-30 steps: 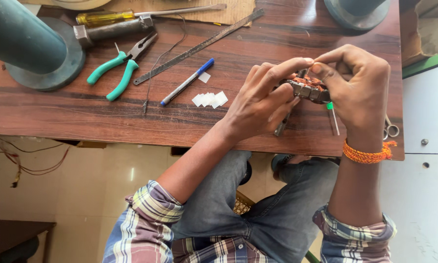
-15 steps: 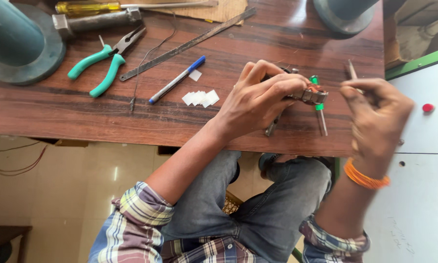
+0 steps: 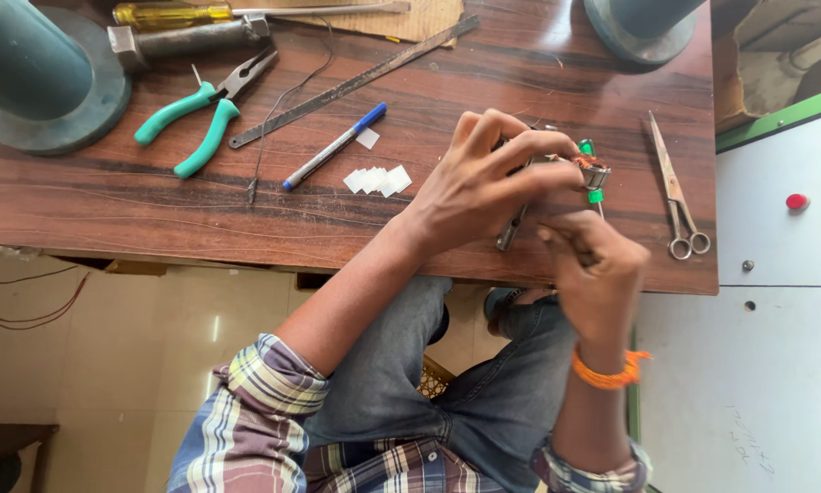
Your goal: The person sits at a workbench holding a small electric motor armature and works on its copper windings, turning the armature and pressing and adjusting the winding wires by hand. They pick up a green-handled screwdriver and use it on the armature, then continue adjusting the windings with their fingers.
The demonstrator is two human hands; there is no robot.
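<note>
The left hand (image 3: 488, 183) is pinching a small metal part (image 3: 586, 168), wound with copper wire and fitted with green pieces, just above the near edge of the table (image 3: 155, 210). The right hand (image 3: 598, 269) is closing around a thin tool just below the part; its tip is hidden. The work appears to be mid-assembly. The next move is calling for steady alignment of tool and part. Scissors (image 3: 675, 192) are lying nearby.

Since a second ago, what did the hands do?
The right hand let go of the small metal part, swung out to the side, then came back just below it. The left hand kept holding the part over the table. Pliers, pen and scissors stayed put.
</note>
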